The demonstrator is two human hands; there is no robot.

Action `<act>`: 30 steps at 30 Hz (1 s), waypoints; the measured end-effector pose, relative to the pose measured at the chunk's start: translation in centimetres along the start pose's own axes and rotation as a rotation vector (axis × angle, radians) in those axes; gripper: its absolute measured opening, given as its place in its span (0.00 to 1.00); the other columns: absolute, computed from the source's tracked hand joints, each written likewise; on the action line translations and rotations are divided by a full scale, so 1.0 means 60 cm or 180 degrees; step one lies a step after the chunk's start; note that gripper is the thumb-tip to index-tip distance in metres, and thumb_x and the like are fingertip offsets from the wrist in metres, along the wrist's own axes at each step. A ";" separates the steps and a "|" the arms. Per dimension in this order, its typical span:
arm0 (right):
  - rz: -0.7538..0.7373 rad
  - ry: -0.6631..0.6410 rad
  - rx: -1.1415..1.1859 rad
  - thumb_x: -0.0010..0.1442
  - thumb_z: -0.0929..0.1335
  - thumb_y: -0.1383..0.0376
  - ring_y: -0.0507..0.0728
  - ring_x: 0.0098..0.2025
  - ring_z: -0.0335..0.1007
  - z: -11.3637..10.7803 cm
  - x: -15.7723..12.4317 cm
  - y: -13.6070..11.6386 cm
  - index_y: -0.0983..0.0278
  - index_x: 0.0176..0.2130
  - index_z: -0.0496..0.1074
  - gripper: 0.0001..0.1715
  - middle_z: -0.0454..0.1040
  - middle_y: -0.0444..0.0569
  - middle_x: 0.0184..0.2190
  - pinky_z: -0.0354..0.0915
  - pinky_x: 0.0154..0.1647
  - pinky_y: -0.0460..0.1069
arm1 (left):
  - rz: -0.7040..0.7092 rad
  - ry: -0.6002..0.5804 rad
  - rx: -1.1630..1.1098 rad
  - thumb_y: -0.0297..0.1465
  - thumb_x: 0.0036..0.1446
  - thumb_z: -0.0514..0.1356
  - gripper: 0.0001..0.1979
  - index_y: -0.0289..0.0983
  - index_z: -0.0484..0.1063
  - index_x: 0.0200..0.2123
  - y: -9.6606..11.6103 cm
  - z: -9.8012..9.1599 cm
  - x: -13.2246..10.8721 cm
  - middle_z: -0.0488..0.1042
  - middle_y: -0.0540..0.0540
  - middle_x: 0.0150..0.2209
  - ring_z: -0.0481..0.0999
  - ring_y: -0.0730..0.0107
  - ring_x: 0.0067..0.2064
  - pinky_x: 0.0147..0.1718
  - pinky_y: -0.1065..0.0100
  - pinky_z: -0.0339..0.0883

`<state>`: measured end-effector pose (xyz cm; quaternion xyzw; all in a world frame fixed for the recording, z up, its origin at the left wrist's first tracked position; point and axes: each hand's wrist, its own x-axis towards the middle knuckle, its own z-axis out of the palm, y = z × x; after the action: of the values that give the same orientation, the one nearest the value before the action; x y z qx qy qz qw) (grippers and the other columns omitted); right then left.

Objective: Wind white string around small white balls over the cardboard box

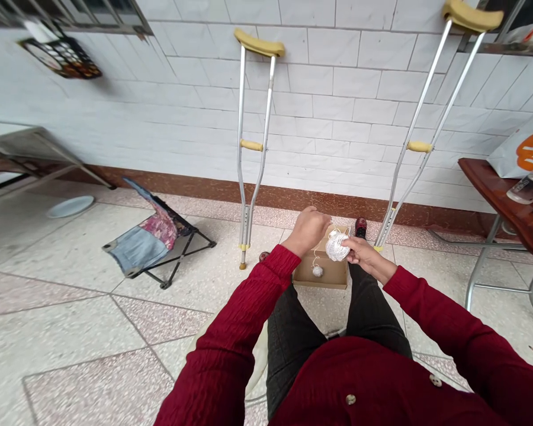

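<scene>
My right hand (368,255) grips a ball of white yarn (337,245) by its right side, with the thumb across its face. Just left of the ball and a little higher, my left hand (310,229) is closed, knuckles up. A thin white strand shows near its fingertips; the fingers hide most of what they pinch. Below both hands an open cardboard box (322,285) lies on the floor between my feet. Inside it rests a small white yarn ball (317,271), with a loose strand rising from it toward my hands.
Two crutches, a left one (244,177) and a right one (408,154), lean on the tiled wall. A folding chair (137,242) stands at left, near a round plate (71,206) on the floor. At right, a brown table (484,183) bears a bag (510,148) and a glass (528,188).
</scene>
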<state>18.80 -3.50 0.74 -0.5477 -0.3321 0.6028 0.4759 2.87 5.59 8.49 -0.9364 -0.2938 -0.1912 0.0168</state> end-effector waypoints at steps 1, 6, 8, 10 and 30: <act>-0.0060 -0.0015 -0.0055 0.47 0.71 0.60 0.46 0.14 0.57 0.002 0.005 -0.003 0.64 0.30 0.65 0.14 0.68 0.40 0.17 0.41 0.11 0.40 | -0.0043 0.0032 0.0056 0.28 0.60 0.53 0.15 0.36 0.72 0.22 0.006 -0.009 -0.001 0.74 0.45 0.23 0.68 0.67 0.27 0.40 0.64 0.60; -0.0429 0.0442 -0.0328 0.44 0.73 0.63 0.47 0.14 0.59 0.018 0.034 -0.021 0.63 0.31 0.64 0.16 0.67 0.38 0.15 0.48 0.11 0.41 | -0.0238 0.0027 -0.0128 0.30 0.60 0.53 0.14 0.35 0.73 0.24 0.030 -0.019 -0.023 0.73 0.44 0.23 0.69 0.65 0.28 0.36 0.65 0.59; -0.0486 0.0545 0.0020 0.45 0.72 0.63 0.48 0.15 0.61 0.023 0.046 -0.036 0.62 0.30 0.63 0.15 0.68 0.39 0.16 0.52 0.13 0.41 | -0.0519 -0.0094 -0.0625 0.31 0.60 0.53 0.16 0.35 0.73 0.23 0.037 -0.012 -0.035 0.72 0.46 0.22 0.68 0.67 0.27 0.32 0.67 0.58; -0.0533 0.0529 0.0444 0.47 0.71 0.62 0.48 0.16 0.62 0.027 0.054 -0.059 0.63 0.28 0.63 0.13 0.69 0.41 0.17 0.54 0.14 0.42 | -0.0715 -0.0293 -0.1407 0.32 0.61 0.53 0.17 0.35 0.73 0.22 0.042 -0.002 -0.046 0.72 0.48 0.21 0.68 0.70 0.26 0.28 0.70 0.57; -0.0099 -0.0784 0.0659 0.47 0.68 0.62 0.46 0.16 0.56 0.037 -0.074 -0.126 0.65 0.32 0.68 0.11 0.68 0.43 0.20 0.40 0.12 0.41 | -0.0798 -0.0166 -0.1824 0.30 0.60 0.53 0.13 0.35 0.77 0.31 -0.019 0.099 -0.094 0.79 0.45 0.32 0.75 0.65 0.35 0.36 0.70 0.62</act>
<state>18.01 -4.94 9.64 -0.4125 -0.3325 0.6889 0.4947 0.03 4.28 0.84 -0.8641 -0.3415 -0.2427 -0.2791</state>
